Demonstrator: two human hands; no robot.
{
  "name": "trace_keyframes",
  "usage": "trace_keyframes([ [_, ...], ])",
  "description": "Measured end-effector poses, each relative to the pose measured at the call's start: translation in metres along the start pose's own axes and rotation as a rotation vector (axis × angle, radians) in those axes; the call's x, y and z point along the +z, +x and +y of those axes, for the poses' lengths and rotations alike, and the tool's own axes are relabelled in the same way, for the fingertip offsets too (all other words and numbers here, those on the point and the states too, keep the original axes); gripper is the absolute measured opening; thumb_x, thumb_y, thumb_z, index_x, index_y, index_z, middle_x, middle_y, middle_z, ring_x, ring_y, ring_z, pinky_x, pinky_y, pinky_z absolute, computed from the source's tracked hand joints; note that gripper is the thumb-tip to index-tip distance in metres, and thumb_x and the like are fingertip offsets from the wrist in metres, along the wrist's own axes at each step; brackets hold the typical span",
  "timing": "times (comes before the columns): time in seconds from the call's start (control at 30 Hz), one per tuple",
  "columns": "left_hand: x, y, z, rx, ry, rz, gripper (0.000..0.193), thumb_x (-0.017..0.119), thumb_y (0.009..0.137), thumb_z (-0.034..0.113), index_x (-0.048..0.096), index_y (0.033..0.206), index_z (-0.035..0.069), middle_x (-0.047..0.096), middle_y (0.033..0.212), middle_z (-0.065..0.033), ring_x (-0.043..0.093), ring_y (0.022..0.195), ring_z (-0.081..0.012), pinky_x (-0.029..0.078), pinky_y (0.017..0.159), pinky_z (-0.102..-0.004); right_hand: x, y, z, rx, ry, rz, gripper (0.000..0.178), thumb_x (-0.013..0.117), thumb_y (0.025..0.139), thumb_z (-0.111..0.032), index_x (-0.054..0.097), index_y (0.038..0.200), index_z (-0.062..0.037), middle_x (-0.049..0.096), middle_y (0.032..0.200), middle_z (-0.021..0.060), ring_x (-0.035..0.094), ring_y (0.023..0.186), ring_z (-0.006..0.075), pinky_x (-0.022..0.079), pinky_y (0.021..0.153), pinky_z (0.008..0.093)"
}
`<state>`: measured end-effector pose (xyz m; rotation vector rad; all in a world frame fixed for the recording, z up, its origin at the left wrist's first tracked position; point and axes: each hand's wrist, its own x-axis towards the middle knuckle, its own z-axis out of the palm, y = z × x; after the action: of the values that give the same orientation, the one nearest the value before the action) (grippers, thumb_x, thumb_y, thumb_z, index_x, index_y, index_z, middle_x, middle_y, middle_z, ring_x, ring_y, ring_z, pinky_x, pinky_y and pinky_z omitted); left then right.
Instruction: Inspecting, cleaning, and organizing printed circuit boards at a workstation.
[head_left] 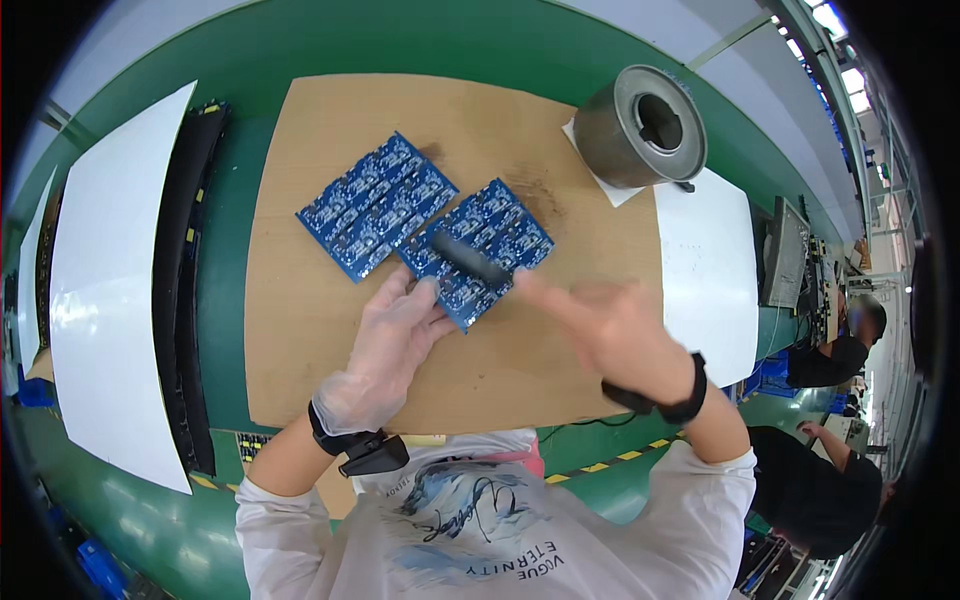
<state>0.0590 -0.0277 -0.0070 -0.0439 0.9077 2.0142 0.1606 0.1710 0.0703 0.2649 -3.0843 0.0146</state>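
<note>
My left hand (393, 325), in a thin translucent glove, grips the near-left edge of a blue circuit board (505, 222) between thumb and fingers. My right hand (618, 325), smeared by motion, closes on the end of a black brush-like tool (468, 260). The tool lies across the board's face; blur hides whether it has bristles and whether it touches. Beside it on the left rests a second blue circuit board (372, 205), turned at a slant. Both boards carry rows of small parts, and their neighbouring edges nearly meet or slightly overlap.
Brown cardboard (320, 370) covers the green bench under the boards. At the far right stands a round metal can (610, 135) with an open top. A white sheet (705, 270) lies right of the cardboard, and a white panel (110, 290) stands left. Other people (815, 490) work at right.
</note>
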Motion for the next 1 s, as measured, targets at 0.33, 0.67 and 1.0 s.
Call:
trace_keyframes([
  [0.33,0.003,-0.008,-0.009,-0.008,-0.029,0.049,0.032,0.041,0.095,0.013,0.039,0.126,0.003,0.054,0.116,-0.0075,0.055,0.104,-0.0185,0.044,0.092,-0.0353,0.014,-0.027,0.011,0.011,0.311,0.137,0.045,0.054,0.072,0.005,0.059,0.115,-0.0071,0.05,0.059,0.0139,0.051,0.047,0.0286,0.043,0.047,0.0315],
  [0.67,0.009,-0.006,0.008,0.036,0.025,0.022,0.029,0.044,0.094,0.015,0.044,0.122,0.006,0.056,0.111,-0.0046,0.056,0.1,-0.0168,0.044,0.089,-0.0335,0.002,-0.033,0.002,0.062,0.257,0.041,0.054,0.055,0.068,0.008,0.057,0.12,-0.0064,0.052,0.063,0.0091,0.056,0.056,0.0216,0.044,0.05,0.0317],
  [1.0,-0.064,0.006,-0.009,0.208,0.186,-0.049,0.042,0.046,0.093,0.02,0.036,0.128,-0.002,0.038,0.13,-0.0153,0.041,0.119,-0.03,0.035,0.101,-0.0457,0.03,-0.017,0.031,0.011,0.135,0.193,0.043,0.05,0.077,-0.012,0.045,0.12,-0.0078,0.049,0.051,0.0094,0.053,0.044,0.0263,0.039,0.038,0.0394],
])
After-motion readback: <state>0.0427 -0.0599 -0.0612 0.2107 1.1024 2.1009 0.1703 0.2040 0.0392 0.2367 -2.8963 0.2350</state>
